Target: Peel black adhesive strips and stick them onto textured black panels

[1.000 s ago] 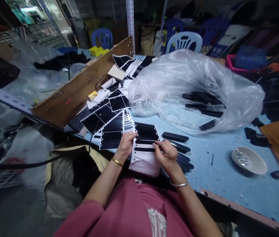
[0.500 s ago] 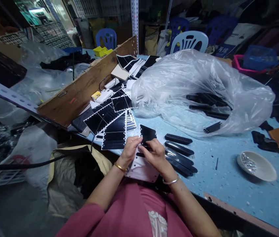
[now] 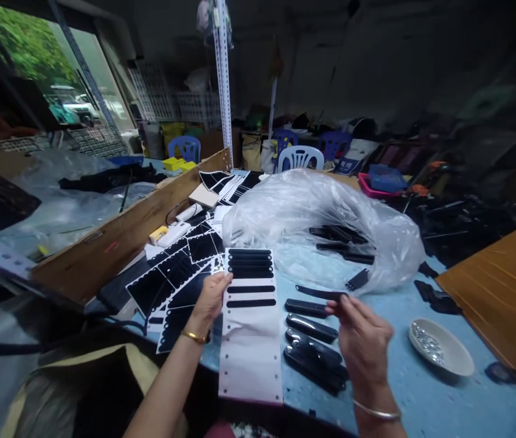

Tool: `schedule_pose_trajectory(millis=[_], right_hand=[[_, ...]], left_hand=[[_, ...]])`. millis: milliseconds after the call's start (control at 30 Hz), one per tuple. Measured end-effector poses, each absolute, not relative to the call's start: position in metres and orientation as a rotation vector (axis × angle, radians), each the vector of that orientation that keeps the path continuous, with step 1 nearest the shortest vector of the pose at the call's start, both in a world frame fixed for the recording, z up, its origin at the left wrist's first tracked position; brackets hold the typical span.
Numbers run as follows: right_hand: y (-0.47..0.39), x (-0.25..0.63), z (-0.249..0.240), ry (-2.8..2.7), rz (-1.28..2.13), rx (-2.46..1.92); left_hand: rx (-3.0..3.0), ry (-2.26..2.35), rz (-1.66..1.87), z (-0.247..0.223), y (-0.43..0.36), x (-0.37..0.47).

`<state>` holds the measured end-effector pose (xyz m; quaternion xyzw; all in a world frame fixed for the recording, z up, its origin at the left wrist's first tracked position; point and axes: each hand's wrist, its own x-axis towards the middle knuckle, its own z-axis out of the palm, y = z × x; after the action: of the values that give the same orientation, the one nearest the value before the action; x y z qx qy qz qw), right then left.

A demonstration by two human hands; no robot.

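I have the fingers of the right hand pinching a thin black strip over the worktop, long axis crosswise, rounded free end pointing left. The left hand grips an oblong, slightly creased white sheet bearing flat black bands.

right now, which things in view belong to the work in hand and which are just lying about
In hand:
white sheet, held by the left hand
black strip, pinched in the right hand
probably the black pieces beside the sheet

Apparently lying about:
pale blue chair
yellow boxes
pink basket
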<state>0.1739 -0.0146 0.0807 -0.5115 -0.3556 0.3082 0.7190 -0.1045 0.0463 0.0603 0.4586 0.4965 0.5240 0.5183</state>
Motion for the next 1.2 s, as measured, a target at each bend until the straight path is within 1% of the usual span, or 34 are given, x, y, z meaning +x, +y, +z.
schedule_pose_trajectory(millis=[67, 167, 267, 367, 433, 467, 500, 567, 633, 733, 833, 967, 1067, 1200], right_hand=[[-0.023, 0.198, 0.09, -0.83, 0.587, -1.124], [-0.043, 0.211, 0.103, -1.005, 0.561, -1.163], [-0.058, 0.207, 0.115, -1.3, 0.494, -1.193], [-0.06, 0.197, 0.124, -1.535, 0.285, -1.104], [-0.056, 0.19, 0.127, -1.632, 0.155, -1.032], [-0.054, 0.185, 0.127, -1.666, 0.112, -1.009], [-0.053, 0.18, 0.126, -1.696, 0.081, -0.994], [-0.052, 0.169, 0.122, -1.751, 0.031, -0.974], [-0.053, 0.159, 0.115, -1.794, -0.017, -0.966], [-0.057, 0.15, 0.104, -1.819, -0.064, -0.971], [-0.061, 0.151, 0.096, -1.822, -0.063, -0.989], [-0.062, 0.156, 0.092, -1.847, 0.066, -0.997], [-0.06, 0.159, 0.09, -1.867, 0.148, -1.004], [-0.055, 0.156, 0.087, -1.848, 0.094, -1.004]], left_hand=[[1.361, 1.501, 1.048, 0.061, 0.072, -0.108], [1.633, 1.881, 0.731, 0.057, 0.096, -0.108], [1.705, 1.959, 0.678, 0.055, 0.101, -0.107], [1.778, 2.01, 0.681, 0.064, 0.084, -0.098], [1.824, 1.924, 0.778, 0.073, 0.059, -0.08], [1.842, 1.788, 0.887, 0.078, 0.043, -0.068], [1.82, 1.558, 0.964, 0.082, 0.026, -0.055], [1.767, 1.189, 0.974, 0.088, -0.007, -0.026], [1.743, 1.039, 1.017, 0.09, -0.033, 0.0], [1.723, 1.038, 1.114, 0.084, -0.05, 0.023], [1.758, 1.064, 1.134, 0.072, -0.049, 0.029], [1.787, 1.057, 1.142, 0.061, -0.044, 0.027], [1.842, 1.046, 1.198, 0.059, -0.042, 0.026], [1.941, 1.061, 1.295, 0.061, -0.041, 0.03]])
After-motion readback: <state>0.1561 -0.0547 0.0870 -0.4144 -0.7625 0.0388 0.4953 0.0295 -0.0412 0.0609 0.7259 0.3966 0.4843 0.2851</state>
